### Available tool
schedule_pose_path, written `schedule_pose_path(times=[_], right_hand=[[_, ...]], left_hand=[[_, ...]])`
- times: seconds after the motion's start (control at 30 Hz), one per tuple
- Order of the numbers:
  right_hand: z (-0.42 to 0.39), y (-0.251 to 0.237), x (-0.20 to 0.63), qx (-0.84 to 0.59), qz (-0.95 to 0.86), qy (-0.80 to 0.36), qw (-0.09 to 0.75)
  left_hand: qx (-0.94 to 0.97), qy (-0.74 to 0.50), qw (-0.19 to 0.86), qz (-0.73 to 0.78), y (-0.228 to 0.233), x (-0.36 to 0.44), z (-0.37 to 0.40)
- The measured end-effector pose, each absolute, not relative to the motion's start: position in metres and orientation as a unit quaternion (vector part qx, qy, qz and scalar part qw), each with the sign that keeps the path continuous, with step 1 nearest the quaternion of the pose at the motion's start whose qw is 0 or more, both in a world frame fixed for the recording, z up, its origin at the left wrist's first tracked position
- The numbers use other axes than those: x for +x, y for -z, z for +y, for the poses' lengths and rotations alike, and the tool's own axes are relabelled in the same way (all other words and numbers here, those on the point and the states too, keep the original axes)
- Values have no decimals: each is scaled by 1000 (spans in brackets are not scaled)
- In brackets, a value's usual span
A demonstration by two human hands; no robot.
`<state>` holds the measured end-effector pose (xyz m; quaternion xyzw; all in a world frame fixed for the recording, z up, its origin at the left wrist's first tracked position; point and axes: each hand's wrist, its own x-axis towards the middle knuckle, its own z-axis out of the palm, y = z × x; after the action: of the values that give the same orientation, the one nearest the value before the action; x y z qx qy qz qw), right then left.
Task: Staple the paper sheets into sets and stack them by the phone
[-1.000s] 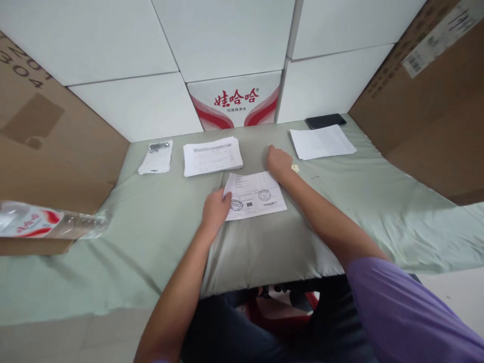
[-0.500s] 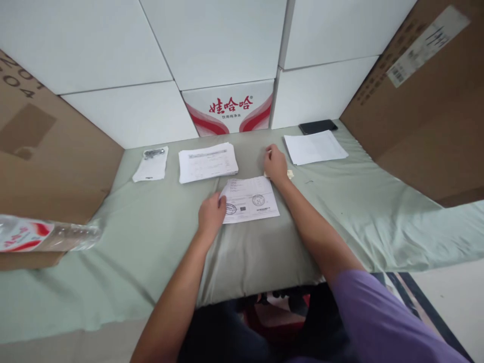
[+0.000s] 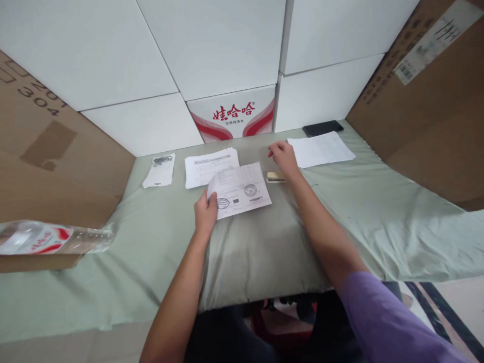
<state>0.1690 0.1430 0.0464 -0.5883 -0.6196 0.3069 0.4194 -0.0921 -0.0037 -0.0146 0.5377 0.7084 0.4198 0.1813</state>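
My left hand point(image 3: 205, 210) is closed on the left edge of a printed sheet of paper point(image 3: 242, 194) with round stamps, a square code and a barcode. The sheet is tilted up off the cloth, its top corner overlapping a stack of printed papers point(image 3: 207, 166). My right hand point(image 3: 283, 155) hovers beside the left edge of another paper stack point(image 3: 325, 150). Its fingers are loosely bent, with nothing visible in them. Just below this hand lies a cream stapler point(image 3: 276, 177), partly hidden by my wrist.
A black phone point(image 3: 322, 128) lies behind the right stack. On the left are a small white packet point(image 3: 161, 170) and a water bottle point(image 3: 56, 238) on its side. Cardboard boxes point(image 3: 427, 116) flank the green cloth point(image 3: 260, 262); white boxes point(image 3: 234, 45) form the back wall.
My left hand has lifted the sheet and shifted it left toward the stack. My right hand has moved slightly right, away from the stapler, which now shows more.
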Motion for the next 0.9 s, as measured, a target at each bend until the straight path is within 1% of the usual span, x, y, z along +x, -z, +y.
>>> schedule_pose_path(times=[0.17,0.27,0.33,0.37,0.47,0.53,0.6,0.67,0.77,0.83,0.9], right_hand=[[128,-55,153,-436,-680,-507,302],[119,-56,146,-347,-664,-625,218],[112,-56,140,-312,-636,-680,192],[109,-56,136,-310,-626,-688,197],[106,-56,128,-362,-627,-639,260],[111,-54,133,-417,-636,-569,314],[123,-53,157,-482,-619,-489,381],[139,-53,201,-559,-560,-418,446],[162,-54,288,-646,-454,-347,507],[172,-55,342,-670,-410,-320,529],[177,-53,381,-688,-399,-316,518]], left_hand=[[443,-526,140,712,19,-101,3],[400,-577,122,702,20,-101,7],[384,-596,113,696,22,-100,9],[380,-603,110,692,22,-100,9],[374,-628,129,671,21,-97,7],[387,-620,172,661,18,-96,3],[411,-597,205,657,13,-94,-2],[431,-585,212,654,9,-94,-4],[426,-587,204,658,8,-94,-1],[419,-583,207,664,10,-96,3],[422,-574,211,670,14,-98,6]])
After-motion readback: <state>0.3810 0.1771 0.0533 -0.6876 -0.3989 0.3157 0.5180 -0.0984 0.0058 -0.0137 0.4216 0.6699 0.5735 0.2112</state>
